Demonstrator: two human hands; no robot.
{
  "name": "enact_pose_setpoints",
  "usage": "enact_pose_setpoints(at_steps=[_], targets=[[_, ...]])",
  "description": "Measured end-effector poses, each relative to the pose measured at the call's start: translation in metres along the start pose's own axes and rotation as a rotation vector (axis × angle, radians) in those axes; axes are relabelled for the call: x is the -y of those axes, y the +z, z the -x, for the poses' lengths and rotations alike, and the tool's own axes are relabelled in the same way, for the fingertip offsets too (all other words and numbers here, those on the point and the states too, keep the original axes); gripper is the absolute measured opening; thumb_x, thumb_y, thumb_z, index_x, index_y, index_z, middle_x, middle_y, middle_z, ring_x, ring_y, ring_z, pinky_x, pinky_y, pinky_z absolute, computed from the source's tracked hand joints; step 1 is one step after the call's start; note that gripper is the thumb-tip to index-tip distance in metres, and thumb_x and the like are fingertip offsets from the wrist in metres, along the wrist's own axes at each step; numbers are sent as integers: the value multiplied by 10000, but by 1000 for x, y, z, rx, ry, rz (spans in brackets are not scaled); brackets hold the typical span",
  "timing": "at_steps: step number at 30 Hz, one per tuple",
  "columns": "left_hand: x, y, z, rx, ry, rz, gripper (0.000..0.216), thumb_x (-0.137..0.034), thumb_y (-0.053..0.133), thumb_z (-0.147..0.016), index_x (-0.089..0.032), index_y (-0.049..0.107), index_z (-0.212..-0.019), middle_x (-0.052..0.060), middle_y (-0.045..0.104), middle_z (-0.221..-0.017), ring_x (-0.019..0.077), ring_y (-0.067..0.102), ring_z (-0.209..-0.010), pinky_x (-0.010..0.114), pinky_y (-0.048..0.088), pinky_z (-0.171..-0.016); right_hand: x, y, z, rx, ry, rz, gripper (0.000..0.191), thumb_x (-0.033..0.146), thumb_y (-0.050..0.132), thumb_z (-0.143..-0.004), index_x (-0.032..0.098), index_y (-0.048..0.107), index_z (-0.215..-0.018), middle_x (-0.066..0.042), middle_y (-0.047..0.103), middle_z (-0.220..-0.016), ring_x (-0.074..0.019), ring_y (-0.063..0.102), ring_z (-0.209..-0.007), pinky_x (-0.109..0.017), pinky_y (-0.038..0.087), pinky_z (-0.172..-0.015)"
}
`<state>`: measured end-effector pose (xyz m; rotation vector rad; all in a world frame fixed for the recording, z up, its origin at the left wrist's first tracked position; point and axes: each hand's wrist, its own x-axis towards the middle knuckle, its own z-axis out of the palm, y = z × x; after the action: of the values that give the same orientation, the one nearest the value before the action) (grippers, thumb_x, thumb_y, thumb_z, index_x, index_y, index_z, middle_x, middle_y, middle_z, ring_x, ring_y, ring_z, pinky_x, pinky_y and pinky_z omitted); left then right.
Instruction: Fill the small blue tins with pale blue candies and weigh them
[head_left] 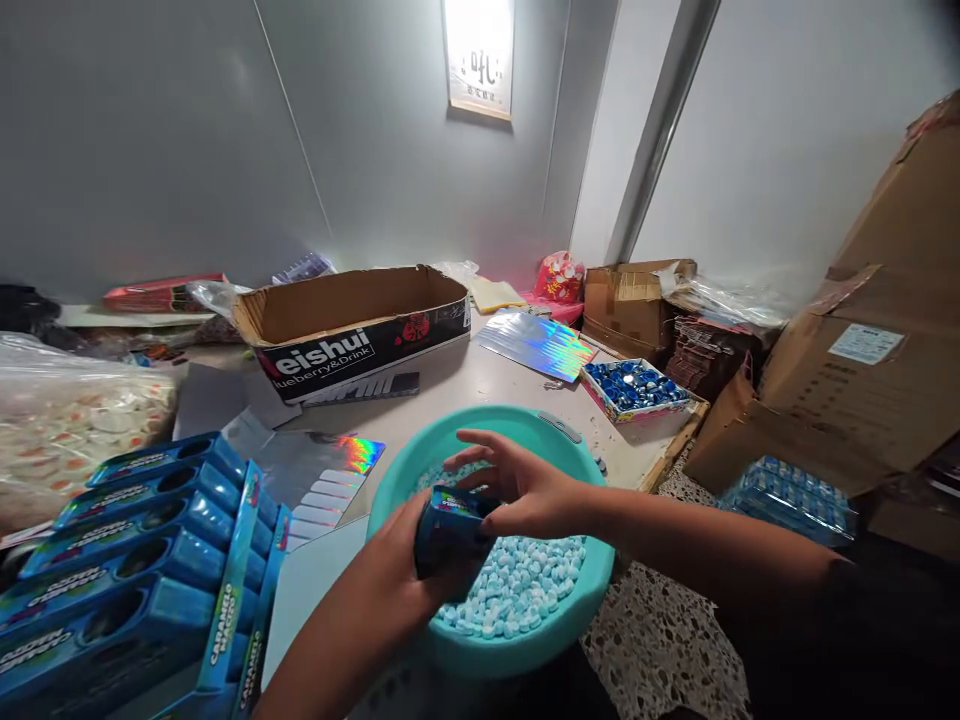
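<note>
The held box point(450, 503) is deep blue, as are the stacked boxes point(187, 600), which carry white lettering. White and pale-blue tablets point(525, 580) fill a turquoise basin point(391, 482). The bench point(450, 385) is off-white; a silver sheet point(532, 343) flashes rainbow streaks; the floor point(660, 640) is speckled brown, cream and grey.

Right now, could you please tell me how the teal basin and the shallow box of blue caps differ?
The teal basin is round, while the shallow box is rectangular. The basin holds pale blue and white pieces; the box holds darker, shiny blue caps. The left hand and right hand are over the basin, while the box stands apart from them. Both are open-topped and hold many small items.
</note>
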<state>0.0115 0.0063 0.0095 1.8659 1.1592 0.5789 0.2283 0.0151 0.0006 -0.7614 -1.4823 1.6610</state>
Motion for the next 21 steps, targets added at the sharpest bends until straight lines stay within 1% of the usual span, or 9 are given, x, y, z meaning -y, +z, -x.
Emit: enact_pose_setpoints(at_steps=[2, 4, 6, 7, 9, 11, 14, 17, 21], targets=[[1, 0, -7, 81, -34, 126, 478, -519, 678, -785, -221, 652, -1158, 76, 723, -1057, 276, 699, -922, 359, 576, -752, 7, -14, -7, -15, -51, 87, 897, 174, 770, -737, 318, 284, -1477, -114, 454, -1467, -252, 541, -1269, -373, 546, -930], [6, 1, -19, -81, -72, 117, 432, -514, 693, -772, -214, 634, -1078, 51, 730, -945, 252, 693, -848, 340, 546, -724, 8, -27, -20, -82, 28, 332, 645, 232, 581, -929, 290, 275, -1493, -116, 497, -1450, -223, 540, -1285, -398, 510, -1011], [15, 4, -34, -267, -104, 46, 431, -514, 713, -745, -206, 592, -1021, 32, 714, -872, 234, 677, -799, 328, 514, -700, -3, -40, -34, -138, 190, 636, 435, 225, 397, -1015, 237, 390, -1450, -127, 551, -1408, -225, 538, -1288, -432, 460, -1072], [21, 6, -41, -308, -105, 36, 427, -509, 716, -737, -204, 570, -998, 20, 702, -836, 222, 668, -767, 318, 501, -686, -12, -45, -41, -139, 266, 754, 387, 227, 403, -1014, 206, 476, -1394, -138, 574, -1383, -251, 532, -1292, -464, 430, -1096], [32, 9, -53, -293, -83, 38, 412, -497, 703, -743, -205, 542, -985, 6, 682, -790, 203, 652, -718, 301, 482, -661, -35, -51, -51, -104, 359, 850, 336, 246, 547, -955, 156, 598, -1276, -170, 589, -1364, -326, 504, -1309, -541, 360, -1128], [41, 12, -59, -277, -48, 6, 404, -501, 670, -770, -207, 543, -1017, 16, 681, -807, 208, 655, -736, 297, 474, -663, -57, -50, -55, -63, 385, 841, 374, 264, 624, -913, 138, 617, -1266, -184, 556, -1410, -349, 462, -1343, -553, 306, -1152], [47, 14, -60, -332, -55, -84, 424, -539, 631, -809, -216, 566, -1075, 54, 693, -892, 245, 669, -839, 312, 467, -699, -77, -42, -54, -2, 398, 767, 355, 284, 567, -951, 159, 624, -1279, -136, 529, -1458, -283, 440, -1366, -458, 291, -1172], [44, 15, -58, -307, -108, -149, 395, -496, 610, -849, -217, 562, -1125, 72, 699, -929, 269, 673, -901, 324, 467, -730, -83, -25, -47, 13, 443, 621, 300, 275, 527, -956, 172, 680, -1192, -85, 636, -1327, -255, 529, -1266, -416, 354, -1127], [42, 17, -57, -196, -134, -289, 301, -279, 601, -871, -189, 536, -1151, 112, 691, -1016, 296, 659, -1005, 350, 471, -798, -86, 13, -32, -73, 510, 362, 353, 416, 543, -934, 194, 708, -1154, -50, 726, -1125, -250, 623, -1103, -405, 440, -1045]])
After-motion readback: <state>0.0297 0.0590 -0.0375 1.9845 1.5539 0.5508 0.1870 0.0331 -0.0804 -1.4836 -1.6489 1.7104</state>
